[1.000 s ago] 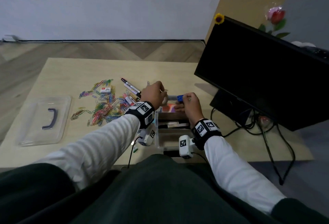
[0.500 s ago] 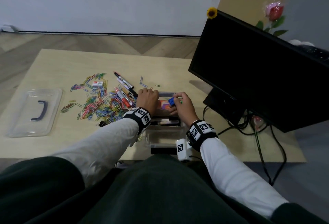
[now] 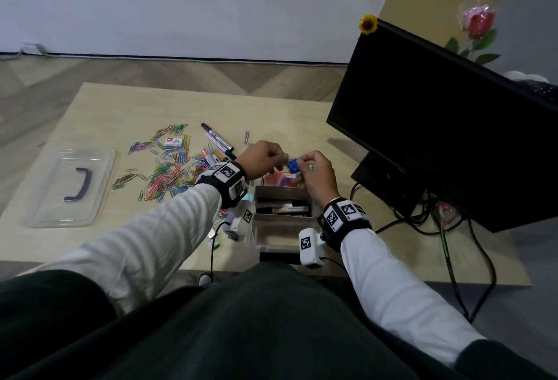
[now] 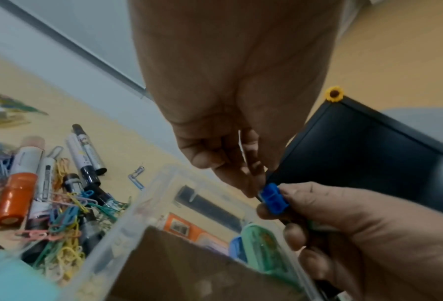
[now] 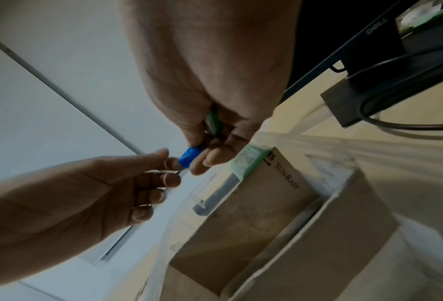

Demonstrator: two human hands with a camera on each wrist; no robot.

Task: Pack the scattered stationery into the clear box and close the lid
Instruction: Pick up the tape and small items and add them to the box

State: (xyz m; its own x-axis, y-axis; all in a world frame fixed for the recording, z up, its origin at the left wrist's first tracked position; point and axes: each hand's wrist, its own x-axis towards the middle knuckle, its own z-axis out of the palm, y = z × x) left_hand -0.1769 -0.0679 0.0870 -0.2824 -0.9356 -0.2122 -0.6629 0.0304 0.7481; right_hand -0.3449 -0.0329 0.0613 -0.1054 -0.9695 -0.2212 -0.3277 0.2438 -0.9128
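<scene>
A small blue clip (image 3: 292,165) (image 4: 273,200) (image 5: 189,156) hangs above the far end of the clear box (image 3: 253,222) (image 4: 143,205). My right hand (image 3: 315,174) (image 5: 215,132) pinches it between thumb and fingers and has something green tucked in the palm. My left hand (image 3: 262,157) (image 4: 228,163) pinches the clip's left end with thumb and forefinger. The box holds cardboard dividers (image 5: 279,203), dark markers (image 3: 283,209) and orange and green packets (image 4: 261,254). Its clear lid (image 3: 72,186) with a dark handle lies at the table's left.
Coloured paper clips (image 3: 169,174), markers (image 3: 217,141), an orange-capped glue stick (image 4: 15,199) and a small white packet (image 3: 173,142) lie scattered left of the box. A black monitor (image 3: 437,123) stands close on the right, with cables (image 3: 453,228) trailing over the table edge.
Both hands dipped toward the box's far end, then rose a little above it, keeping the blue clip between them.
</scene>
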